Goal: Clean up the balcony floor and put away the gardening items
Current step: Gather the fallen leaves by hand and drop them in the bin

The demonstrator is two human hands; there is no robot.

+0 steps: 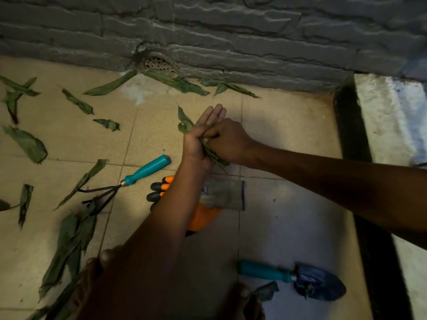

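The left hand (200,137) is reaching out over the tiled floor (288,125) with fingers straight and together, its thumb folding across a bunch of leaves (184,122) lying in the palm. The right hand (227,140) is curling its fingers onto the same bunch, pressing it into that palm. More loose leaves (30,144) are lying toward the floor's left edge. The left forearm is hiding most of the gloves (221,192). The hand rake (129,179) and trowel (298,279) are lying on the tiles.
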